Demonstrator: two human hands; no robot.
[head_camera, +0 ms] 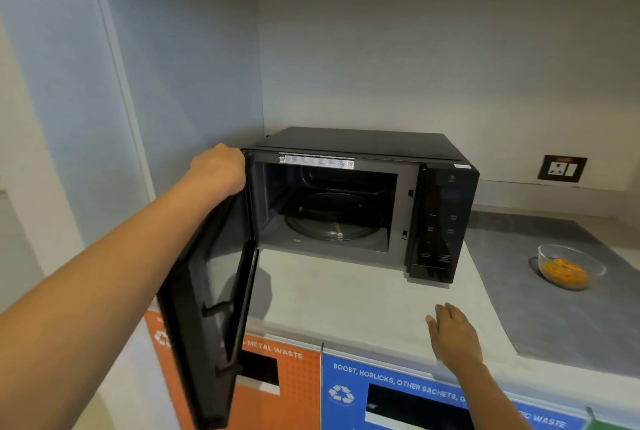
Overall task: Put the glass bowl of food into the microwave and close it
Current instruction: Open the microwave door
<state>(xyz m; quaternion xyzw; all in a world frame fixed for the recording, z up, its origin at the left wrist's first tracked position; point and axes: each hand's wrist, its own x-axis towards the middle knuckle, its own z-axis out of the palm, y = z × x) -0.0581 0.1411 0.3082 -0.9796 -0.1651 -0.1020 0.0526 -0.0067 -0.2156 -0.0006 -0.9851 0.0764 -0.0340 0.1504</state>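
Note:
A black microwave (440, 221) stands on the pale counter, its cavity open and empty apart from the glass turntable (334, 221). Its door (211, 291) is swung wide out to the left. My left hand (218, 168) grips the door's top edge. A clear glass bowl (568, 266) holding orange food sits to the right of the microwave on a grey mat. My right hand (453, 336) hovers over the counter's front edge, fingers apart, holding nothing, well short of the bowl.
A grey mat (554, 318) covers the right part of the counter (346, 298). A wall socket (562, 168) sits behind it. Below the counter are an orange waste bin front (287, 395) and a blue one (398, 395). Cabinets hang overhead.

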